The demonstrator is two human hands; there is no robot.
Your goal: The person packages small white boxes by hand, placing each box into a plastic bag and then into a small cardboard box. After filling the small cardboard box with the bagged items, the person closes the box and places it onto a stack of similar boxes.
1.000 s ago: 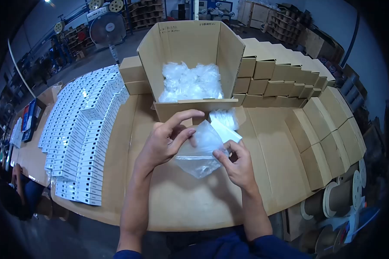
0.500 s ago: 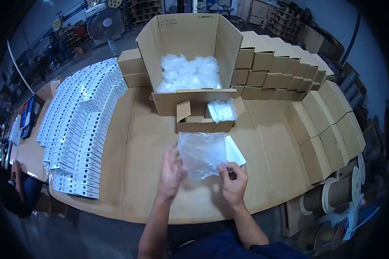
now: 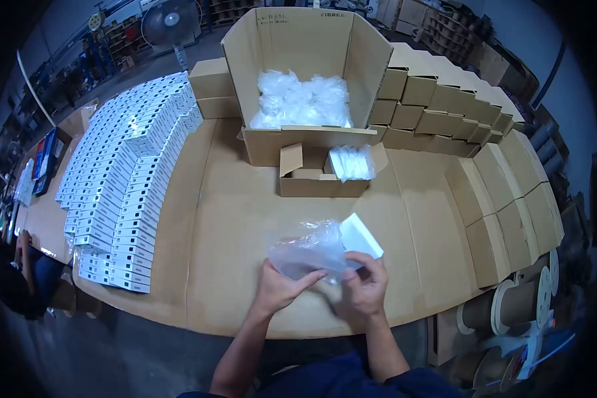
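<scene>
A clear plastic bag point(image 3: 305, 249) hangs between my two hands above the table, its mouth partly spread. My left hand point(image 3: 278, 288) grips the bag's near left edge, thumb stretched along it. My right hand point(image 3: 368, 282) is closed at the bag's right side, with a flat white box point(image 3: 361, 237) sticking out beyond its fingers. The box sits beside and partly behind the bag; its lower end is hidden by the hand. Past them stands an open small carton point(image 3: 322, 188) with a row of bagged white boxes point(image 3: 351, 163) at its right end.
A large open carton point(image 3: 312, 137) full of clear bags point(image 3: 302, 99) stands at the back. Stacked white boxes point(image 3: 123, 179) line the left side. Brown cartons point(image 3: 444, 99) are piled back right and along the right edge. Another person's arm point(image 3: 24, 252) shows far left.
My left hand has moved in from beside the bag and taken its near edge. The bag has tilted and folded open. The white box has come slightly nearer with my right hand.
</scene>
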